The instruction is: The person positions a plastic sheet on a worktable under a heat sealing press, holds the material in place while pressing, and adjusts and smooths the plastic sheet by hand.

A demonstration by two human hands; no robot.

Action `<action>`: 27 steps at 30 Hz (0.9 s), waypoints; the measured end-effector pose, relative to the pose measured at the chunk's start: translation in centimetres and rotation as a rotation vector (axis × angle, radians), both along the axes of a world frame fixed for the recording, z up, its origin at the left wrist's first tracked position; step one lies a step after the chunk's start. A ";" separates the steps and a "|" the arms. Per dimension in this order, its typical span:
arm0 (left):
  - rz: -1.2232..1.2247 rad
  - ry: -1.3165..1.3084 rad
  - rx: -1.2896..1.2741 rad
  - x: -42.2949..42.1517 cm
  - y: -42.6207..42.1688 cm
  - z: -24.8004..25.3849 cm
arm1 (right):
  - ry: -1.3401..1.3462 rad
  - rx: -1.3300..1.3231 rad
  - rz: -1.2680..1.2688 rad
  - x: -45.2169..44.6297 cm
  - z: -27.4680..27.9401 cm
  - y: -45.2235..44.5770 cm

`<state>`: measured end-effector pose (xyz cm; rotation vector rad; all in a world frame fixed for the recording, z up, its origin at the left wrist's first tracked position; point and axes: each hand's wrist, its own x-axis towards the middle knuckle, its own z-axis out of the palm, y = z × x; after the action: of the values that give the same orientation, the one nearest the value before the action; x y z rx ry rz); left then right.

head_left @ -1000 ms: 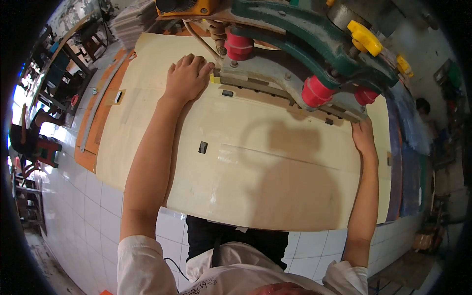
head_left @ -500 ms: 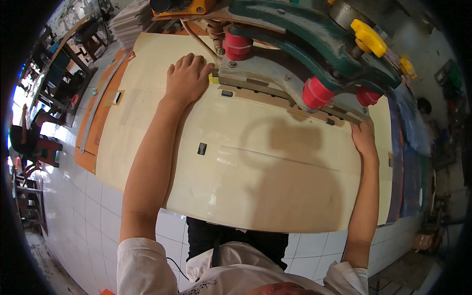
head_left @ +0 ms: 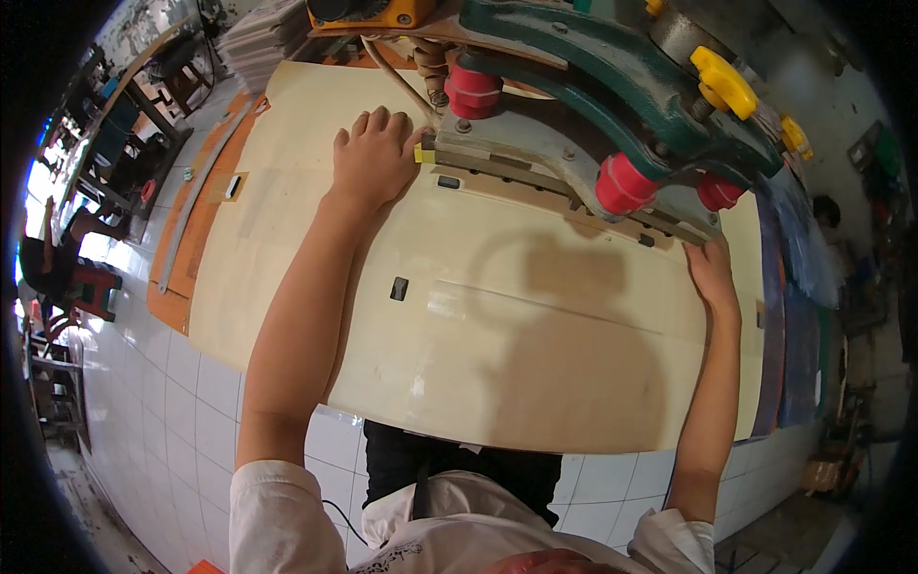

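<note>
Tiled floor (head_left: 196, 392) beneath cream sheet (head_left: 469, 335)

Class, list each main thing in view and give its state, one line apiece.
Cream sheet, lying flat
Metal bar, low over the sheet, contact unclear
Left hand, palm down on sheet
Right hand, at the bar's end, partly hidden
Sheet stack, piled up
Metal strip, lying on orange board

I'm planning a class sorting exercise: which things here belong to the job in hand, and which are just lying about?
Seemingly in use:
cream sheet, under the left hand
metal bar, by the right hand
green-armed machine, over the sheet

Seemingly lying about:
metal strip, left
stacked sheets, upper left
brown box, lower right
</note>
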<state>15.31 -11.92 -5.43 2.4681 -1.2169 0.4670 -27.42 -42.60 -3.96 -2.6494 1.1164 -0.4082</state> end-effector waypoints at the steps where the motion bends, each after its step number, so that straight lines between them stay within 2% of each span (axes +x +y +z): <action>1: 0.000 -0.034 -0.015 0.1 -0.1 -0.3 | 0.033 0.004 -0.001 -0.1 0.3 0.3; 9: -0.007 -0.079 -0.056 1.0 -0.1 -0.3 | 0.013 0.135 0.057 -0.3 1.4 1.3; 16: -0.009 0.054 -0.010 0.9 -0.1 0.1 | 0.056 0.113 0.109 -0.8 1.7 1.4; 20: 0.006 0.029 0.059 0.1 -0.1 -0.2 | 0.060 0.107 0.097 -0.5 2.3 2.1; 22: 0.004 -0.073 0.066 0.6 -0.2 -1.1 | 0.060 0.112 0.096 -0.4 2.3 2.1; 27: -0.003 -0.045 0.018 0.8 -0.5 -1.0 | 0.082 0.111 0.097 -0.7 1.9 1.7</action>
<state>16.13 -12.39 -6.41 2.4830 -1.2481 0.5159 -28.13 -40.94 -2.02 -2.6298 0.9978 -0.2147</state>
